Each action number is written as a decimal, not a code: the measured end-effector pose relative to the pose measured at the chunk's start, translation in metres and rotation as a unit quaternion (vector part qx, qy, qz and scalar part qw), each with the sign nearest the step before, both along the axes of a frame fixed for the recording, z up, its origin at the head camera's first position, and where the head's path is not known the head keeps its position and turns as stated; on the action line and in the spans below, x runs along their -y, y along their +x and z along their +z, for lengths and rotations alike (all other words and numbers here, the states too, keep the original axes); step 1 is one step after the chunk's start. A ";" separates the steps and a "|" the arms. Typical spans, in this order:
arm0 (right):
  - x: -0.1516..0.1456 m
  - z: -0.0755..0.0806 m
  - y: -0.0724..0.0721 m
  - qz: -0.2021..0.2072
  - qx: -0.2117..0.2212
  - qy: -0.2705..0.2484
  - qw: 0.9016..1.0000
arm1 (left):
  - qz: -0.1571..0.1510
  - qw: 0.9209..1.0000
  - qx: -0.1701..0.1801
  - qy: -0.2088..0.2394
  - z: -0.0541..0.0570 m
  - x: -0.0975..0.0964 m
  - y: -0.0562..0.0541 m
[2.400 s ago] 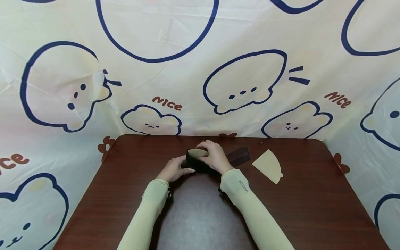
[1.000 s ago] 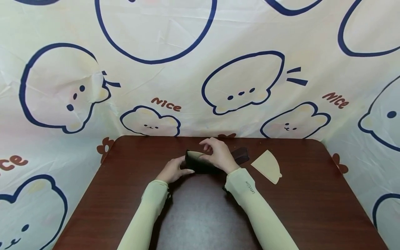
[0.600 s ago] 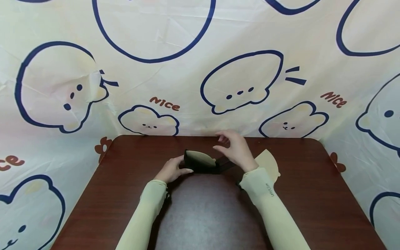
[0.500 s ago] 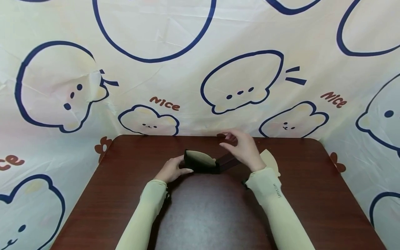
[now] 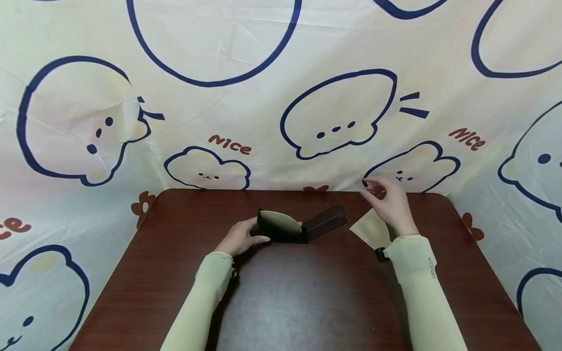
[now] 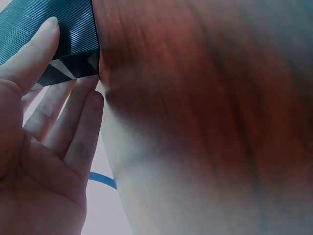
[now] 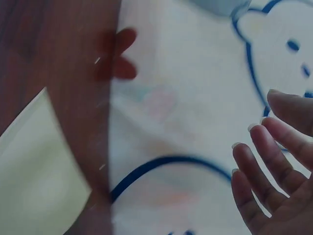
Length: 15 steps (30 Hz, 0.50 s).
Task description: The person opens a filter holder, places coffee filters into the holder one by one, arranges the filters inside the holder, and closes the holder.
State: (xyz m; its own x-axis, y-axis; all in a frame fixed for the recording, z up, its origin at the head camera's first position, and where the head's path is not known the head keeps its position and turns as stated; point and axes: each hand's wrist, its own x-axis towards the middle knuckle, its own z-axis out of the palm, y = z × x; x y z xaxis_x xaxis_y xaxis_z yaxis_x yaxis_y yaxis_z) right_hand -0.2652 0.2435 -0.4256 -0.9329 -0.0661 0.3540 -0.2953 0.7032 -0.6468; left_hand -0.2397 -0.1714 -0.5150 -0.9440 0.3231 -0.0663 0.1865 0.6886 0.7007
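My left hand [image 5: 239, 238] grips the left end of a black box [image 5: 278, 235], thumb in front and fingers behind. In the left wrist view the box's side [image 6: 78, 29] is finely ridged, and the thumb lies across it. A beige coffee filter paper [image 5: 281, 222] stands inside the box, its curved edge showing above the rim. The dark lid [image 5: 326, 223] lies folded out to the right. My right hand [image 5: 391, 202] hovers over a second, fan-shaped filter paper [image 5: 369, 230], partly covering it in the head view. The right wrist view shows that hand's fingers [image 7: 261, 161] loosely bent, holding nothing.
The dark brown wooden table [image 5: 298, 297] has rounded far corners. A pale cloth [image 5: 263, 117] with blue-outlined cartoon animals hangs behind it and on both sides. A small black device [image 5: 382, 254] sits at the right wrist.
My right hand has let go of the filter paper in the box, lifted away and moved right, above the other filter paper. My left hand keeps its grip on the box.
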 end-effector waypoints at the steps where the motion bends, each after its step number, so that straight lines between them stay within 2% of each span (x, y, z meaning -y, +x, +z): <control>1: -0.005 -0.004 -0.001 -0.008 0.008 0.002 1.000 | 0.000 1.000 0.000 0.000 0.000 0.000 0.000; 8: -0.031 -0.031 -0.004 -0.033 0.107 0.031 0.993 | -0.003 1.000 0.003 -0.001 -0.001 0.000 0.000; 11: -0.038 -0.042 -0.006 -0.026 0.160 0.049 0.986 | -0.004 1.000 0.002 -0.003 0.000 0.000 -0.001; 15: -0.046 -0.060 -0.011 -0.011 0.233 0.071 0.970 | -0.002 1.000 0.004 -0.009 -0.001 0.001 -0.001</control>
